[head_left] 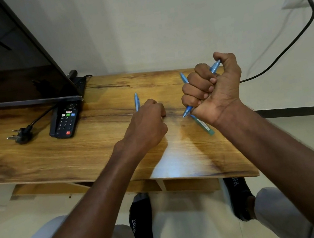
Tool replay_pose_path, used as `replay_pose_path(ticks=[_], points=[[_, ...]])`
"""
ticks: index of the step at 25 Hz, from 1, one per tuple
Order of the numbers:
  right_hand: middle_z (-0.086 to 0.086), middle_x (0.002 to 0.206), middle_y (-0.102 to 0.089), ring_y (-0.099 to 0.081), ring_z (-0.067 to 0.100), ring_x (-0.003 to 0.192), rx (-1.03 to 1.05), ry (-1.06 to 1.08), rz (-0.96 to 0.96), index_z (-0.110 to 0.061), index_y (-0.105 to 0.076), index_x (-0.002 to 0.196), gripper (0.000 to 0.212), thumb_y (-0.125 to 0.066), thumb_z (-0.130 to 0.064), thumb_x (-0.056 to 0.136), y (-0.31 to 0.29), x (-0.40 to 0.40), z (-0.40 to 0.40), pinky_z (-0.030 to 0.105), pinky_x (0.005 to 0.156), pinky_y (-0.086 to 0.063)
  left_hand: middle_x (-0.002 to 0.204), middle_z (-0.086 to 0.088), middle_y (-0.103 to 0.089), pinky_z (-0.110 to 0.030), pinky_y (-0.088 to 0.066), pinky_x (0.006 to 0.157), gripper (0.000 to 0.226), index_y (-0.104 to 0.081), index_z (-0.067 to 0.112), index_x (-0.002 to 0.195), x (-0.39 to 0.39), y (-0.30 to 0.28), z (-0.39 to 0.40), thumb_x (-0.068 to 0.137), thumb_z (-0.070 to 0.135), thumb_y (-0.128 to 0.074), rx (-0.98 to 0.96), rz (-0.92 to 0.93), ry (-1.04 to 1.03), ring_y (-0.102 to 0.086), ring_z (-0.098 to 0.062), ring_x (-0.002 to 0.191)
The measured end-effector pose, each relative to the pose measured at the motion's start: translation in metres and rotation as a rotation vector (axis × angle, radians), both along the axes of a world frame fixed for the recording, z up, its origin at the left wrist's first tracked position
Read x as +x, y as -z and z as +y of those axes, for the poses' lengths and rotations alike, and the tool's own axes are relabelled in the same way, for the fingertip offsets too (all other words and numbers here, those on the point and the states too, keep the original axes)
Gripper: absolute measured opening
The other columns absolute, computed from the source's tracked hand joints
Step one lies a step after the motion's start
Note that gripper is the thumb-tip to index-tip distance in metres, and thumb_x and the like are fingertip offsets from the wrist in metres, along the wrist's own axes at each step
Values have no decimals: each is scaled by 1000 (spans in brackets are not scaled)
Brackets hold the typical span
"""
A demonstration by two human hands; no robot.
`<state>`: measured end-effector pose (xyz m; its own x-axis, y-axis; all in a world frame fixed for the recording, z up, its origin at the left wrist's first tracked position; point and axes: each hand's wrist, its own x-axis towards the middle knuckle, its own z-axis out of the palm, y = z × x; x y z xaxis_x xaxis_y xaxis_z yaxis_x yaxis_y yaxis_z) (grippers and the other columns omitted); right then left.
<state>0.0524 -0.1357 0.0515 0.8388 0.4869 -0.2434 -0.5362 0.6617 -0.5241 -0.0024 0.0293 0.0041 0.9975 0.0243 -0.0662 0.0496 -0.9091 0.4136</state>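
Here, the right hand [212,90], a raised fist, clamps one blue pen [215,67], seemingly gathering them. The left hand [146,124] curls its fingers onto the near end of a second blue pen [136,101] lying on the wooden desk [53,152]; a teal-tipped pen [205,125] lies below the fist.

The left hand [148,120] sits low, knuckles up, fingers [161,111] curled under; the right hand [214,88] is raised in a fist.
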Motion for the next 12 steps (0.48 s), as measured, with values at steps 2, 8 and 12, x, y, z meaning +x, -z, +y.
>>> replay_pose_path(ticks=[2, 8, 12], points=[[-7, 43, -21, -13, 11, 40, 11, 21, 17, -22, -29, 49, 58, -33, -54, 97, -1, 0, 0, 22, 43, -14, 128, -5, -61, -42, -55, 93, 29, -71, 12, 120, 0, 0, 0, 94, 2, -62, 6, 0, 2, -61, -23, 110], [-7, 44, -17, -10, 11, 40, -14, 85, 22, -23, -24, 52, 56, -36, -55, 97, -1, -1, 0, 21, 43, -13, 122, -4, -64, -40, -56, 91, 17, -73, 12, 113, 1, 3, 2, 99, 11, -64, -4, -27, -2, -62, -21, 105], [-6, 47, -14, -11, 12, 40, -64, 97, -44, -23, -17, 59, 54, -34, -56, 98, -2, -3, 1, 22, 45, -12, 115, -1, -63, -36, -52, 83, 17, -72, 14, 108, 2, 7, 2, 103, 28, -63, -27, -46, -8, -61, -18, 98]])
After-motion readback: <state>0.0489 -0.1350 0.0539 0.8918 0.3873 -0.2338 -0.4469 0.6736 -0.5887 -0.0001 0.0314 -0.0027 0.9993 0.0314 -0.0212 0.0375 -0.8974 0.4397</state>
